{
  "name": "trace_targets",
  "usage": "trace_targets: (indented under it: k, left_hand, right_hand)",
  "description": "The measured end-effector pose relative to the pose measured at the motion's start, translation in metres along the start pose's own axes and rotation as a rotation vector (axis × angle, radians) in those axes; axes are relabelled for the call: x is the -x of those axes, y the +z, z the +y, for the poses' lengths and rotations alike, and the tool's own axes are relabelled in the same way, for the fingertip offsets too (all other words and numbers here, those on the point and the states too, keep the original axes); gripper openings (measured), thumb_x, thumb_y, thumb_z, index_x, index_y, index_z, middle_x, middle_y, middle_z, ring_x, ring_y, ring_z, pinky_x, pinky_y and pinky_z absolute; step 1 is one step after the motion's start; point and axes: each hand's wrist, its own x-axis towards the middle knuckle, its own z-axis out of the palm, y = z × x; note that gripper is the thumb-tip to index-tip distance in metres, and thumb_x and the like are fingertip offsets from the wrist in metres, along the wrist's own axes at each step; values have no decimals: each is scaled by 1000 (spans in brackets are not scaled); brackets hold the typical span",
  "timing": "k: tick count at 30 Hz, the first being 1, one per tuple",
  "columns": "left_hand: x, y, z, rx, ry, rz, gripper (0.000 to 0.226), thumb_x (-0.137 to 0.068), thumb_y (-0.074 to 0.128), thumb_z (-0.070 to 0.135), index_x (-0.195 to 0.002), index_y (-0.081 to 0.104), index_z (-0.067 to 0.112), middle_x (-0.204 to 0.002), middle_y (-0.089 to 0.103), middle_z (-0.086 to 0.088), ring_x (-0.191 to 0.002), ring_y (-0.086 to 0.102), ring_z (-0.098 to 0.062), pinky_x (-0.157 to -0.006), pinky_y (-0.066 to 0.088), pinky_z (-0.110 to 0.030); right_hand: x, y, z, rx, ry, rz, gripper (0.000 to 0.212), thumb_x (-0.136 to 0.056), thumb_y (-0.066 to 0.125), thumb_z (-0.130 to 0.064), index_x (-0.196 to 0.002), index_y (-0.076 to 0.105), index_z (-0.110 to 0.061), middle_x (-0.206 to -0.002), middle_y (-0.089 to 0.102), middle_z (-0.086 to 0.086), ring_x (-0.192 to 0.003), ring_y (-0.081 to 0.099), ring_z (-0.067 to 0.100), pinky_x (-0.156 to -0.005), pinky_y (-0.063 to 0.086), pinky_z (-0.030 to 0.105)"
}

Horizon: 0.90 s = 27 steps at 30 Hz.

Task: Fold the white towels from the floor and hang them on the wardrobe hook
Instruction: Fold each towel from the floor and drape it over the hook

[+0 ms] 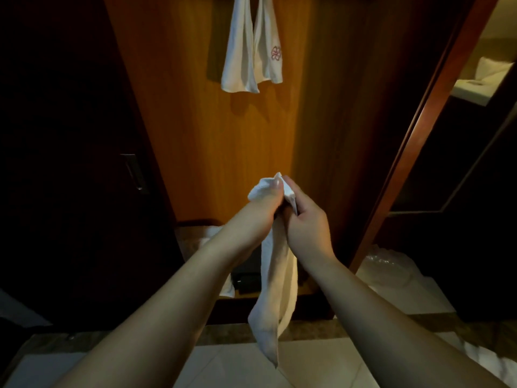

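A small white towel (275, 281) hangs lengthwise from both my hands in front of the wooden wardrobe panel (212, 141). My left hand (265, 204) grips its top edge with the thumb up. My right hand (305, 219) pinches the same top edge from the right, touching the left hand. Two white towels (246, 49) hang at the top of the panel, one with a pink flower emblem; the hook itself is out of view. More white cloth (207, 236) lies low inside the wardrobe, partly hidden behind my left forearm.
A dark door with a metal handle (134, 172) stands at the left. A reddish door frame (414, 135) runs up the right side. Clear plastic wrap (389, 261) and white fabric (486, 359) lie on the tiled floor at right. A dark box (246, 278) sits in the wardrobe base.
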Motion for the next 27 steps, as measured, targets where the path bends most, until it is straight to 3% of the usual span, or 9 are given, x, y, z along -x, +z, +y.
trace_targets:
  k: [2,5,8,10,13,19,22,25,27]
  left_hand:
    - [-2,-5,-2,29,62,39,36,-106,41,41,-132,60,25,-129,64,10,-122,59,-8,-104,48,-29]
    - [2,-31,2,86,193,110,18,-103,50,39,-100,68,36,-97,72,21,-94,67,5,-78,51,-18]
    - [-4,-51,2,-184,403,270,11,-99,58,28,-108,61,33,-113,64,9,-101,60,-2,-81,47,-22]
    - [-9,-66,2,-270,453,165,21,-96,63,28,-117,61,31,-115,62,8,-103,58,0,-82,47,-20]
    - [-11,-98,4,-362,460,-13,10,-94,67,30,-101,65,36,-97,65,14,-81,59,7,-68,43,-15]
    - [-12,-159,-5,-874,415,-352,16,-93,68,33,-84,56,30,-87,55,8,-82,51,-10,-74,43,-39]
    - [-7,-188,-7,-1213,564,-374,33,-93,63,44,-69,45,32,-86,48,9,-92,42,-10,-81,28,-31]
    - [-4,-217,0,-1458,737,-378,36,-94,57,50,-67,41,34,-86,55,10,-103,41,-11,-92,26,-38]
    - [-3,-237,9,-1535,796,-341,33,-95,55,51,-69,43,34,-87,56,14,-104,40,-12,-89,24,-38]
  right_hand:
    - [-7,-1,-1,-18,19,9,46,-105,51,-17,-149,49,-33,-129,63,-26,-108,54,-23,-87,44,0]
    - [-21,-1,-9,-14,69,23,39,-105,52,-31,-144,53,-39,-124,66,-25,-110,61,-11,-82,49,7]
    - [-31,4,-19,-19,47,29,33,-104,52,-41,-136,59,-43,-123,70,-14,-111,65,4,-88,54,25]
    - [-35,10,-28,-15,18,23,31,-101,51,-46,-129,63,-47,-112,74,-10,-102,70,13,-84,58,35]
    - [-40,22,-38,-20,-21,51,22,-98,52,-52,-114,67,-53,-102,75,-3,-95,71,24,-82,59,45]
    - [-36,62,-58,63,-11,124,20,-99,51,-53,-109,68,-57,-99,75,-17,-84,71,1,-64,52,15]
    - [-32,76,-64,169,-12,184,18,-99,49,-57,-106,65,-62,-101,70,-26,-88,67,-5,-67,50,13]
    - [-30,76,-64,231,12,233,19,-99,51,-58,-108,68,-56,-104,70,-27,-95,65,-5,-83,52,28]
    - [-28,74,-63,274,39,207,21,-97,49,-63,-103,68,-56,-100,70,-28,-91,66,-5,-80,52,31]
